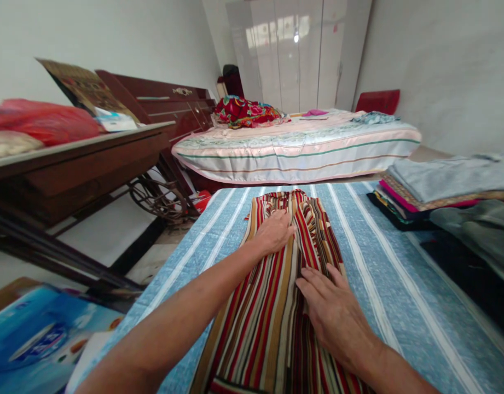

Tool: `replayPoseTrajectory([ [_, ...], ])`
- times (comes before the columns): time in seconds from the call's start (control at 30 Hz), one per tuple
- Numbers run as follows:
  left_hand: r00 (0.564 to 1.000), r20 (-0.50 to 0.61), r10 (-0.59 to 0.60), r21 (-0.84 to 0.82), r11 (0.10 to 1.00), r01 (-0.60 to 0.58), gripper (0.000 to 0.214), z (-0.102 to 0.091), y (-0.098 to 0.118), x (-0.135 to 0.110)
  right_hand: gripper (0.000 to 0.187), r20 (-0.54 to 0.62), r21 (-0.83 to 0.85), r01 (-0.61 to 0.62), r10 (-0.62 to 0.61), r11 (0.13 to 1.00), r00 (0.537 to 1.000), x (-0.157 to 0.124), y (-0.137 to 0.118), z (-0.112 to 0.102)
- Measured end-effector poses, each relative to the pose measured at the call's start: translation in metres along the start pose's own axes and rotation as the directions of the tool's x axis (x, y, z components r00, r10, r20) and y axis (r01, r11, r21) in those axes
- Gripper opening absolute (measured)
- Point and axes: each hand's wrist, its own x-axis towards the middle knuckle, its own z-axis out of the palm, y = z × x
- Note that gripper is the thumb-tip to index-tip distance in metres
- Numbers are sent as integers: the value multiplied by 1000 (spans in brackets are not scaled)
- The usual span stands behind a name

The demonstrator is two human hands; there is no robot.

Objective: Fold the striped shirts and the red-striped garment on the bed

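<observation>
A striped cloth (pixel 272 306) in red, brown and white lies lengthwise on a blue striped bed cover (pixel 383 262). My left hand (pixel 274 232) rests palm down on the far part of the cloth, near its bunched end, fingers close together and flat. Nearer to me, my right hand (pixel 331 309) lies flat on the cloth's right half with its fingers stretched out. Neither hand grips anything.
A stack of folded fabrics (pixel 444 189) sits on the right of the cover. A wooden table (pixel 83 158) with a red bag stands at left. Beyond lies another bed (pixel 296 150) with a flowered bundle, and a white wardrobe (pixel 296 54) behind it.
</observation>
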Motion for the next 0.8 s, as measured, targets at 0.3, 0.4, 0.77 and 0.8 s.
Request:
replayPoseTrajectory([
  [0.3,967,185,-176,-26,983,184,64,18,-13,11,34,24,-52,-19,20,998,999,-7,2,10],
  [0.4,988,75,-132,-3,991,133,60,21,-20,16,33,0,-50,-11,11,999,1000,-8,2,11],
  [0.77,928,-178,-328,101,932,348,37,-12,-39,16,35,-28,-59,-2,0,998,1000,-10,2,17],
  [0.8,930,-158,-332,101,931,350,34,-20,-40,10,34,-30,-57,-4,3,998,1000,-10,2,17],
])
